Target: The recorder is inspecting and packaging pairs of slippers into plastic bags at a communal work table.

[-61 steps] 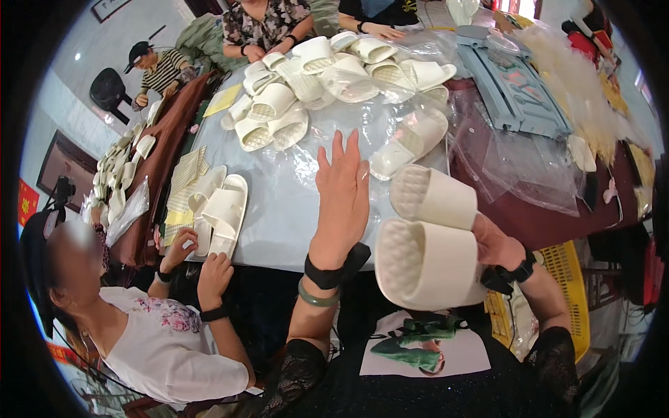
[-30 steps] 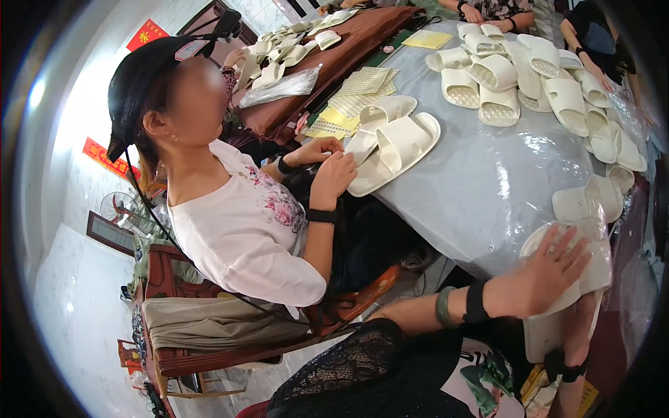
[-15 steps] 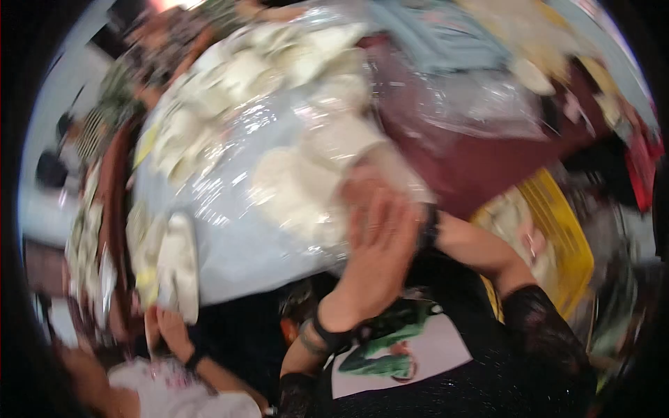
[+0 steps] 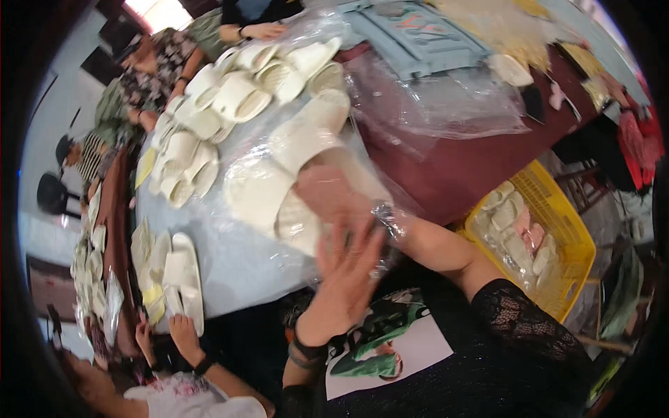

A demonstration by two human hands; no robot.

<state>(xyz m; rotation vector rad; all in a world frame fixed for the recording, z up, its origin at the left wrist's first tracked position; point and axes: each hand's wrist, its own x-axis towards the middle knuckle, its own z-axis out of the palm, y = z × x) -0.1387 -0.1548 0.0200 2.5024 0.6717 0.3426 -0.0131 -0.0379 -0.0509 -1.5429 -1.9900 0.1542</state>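
A clear plastic bag (image 4: 256,150) covers a pair of cream slide slippers on the pale blue table top, one slipper (image 4: 254,198) at its left side. My right hand (image 4: 327,191) reaches in under the film from the right and rests against the slippers. Its fingers are blurred and partly hidden, so their grip does not show. In front of it, my left hand (image 4: 345,268) lies over the near edge of the film by my right wrist, fingers stretched out and slightly apart. Beyond the bag sits a pile of cream slippers (image 4: 240,97).
A yellow crate (image 4: 578,244) with bagged slippers stands at the right. Plastic sheets (image 4: 460,104) and a grey-blue plastic stool (image 4: 421,38) lie on the dark red table surface (image 4: 446,171). At the left, a co-worker's hands (image 4: 182,334) hold a slipper (image 4: 182,279). Other people sit beyond.
My hands and the bagged slippers have shifted left and a little nearer in the view. The whole picture has become sharper. My right hand stays under the film.
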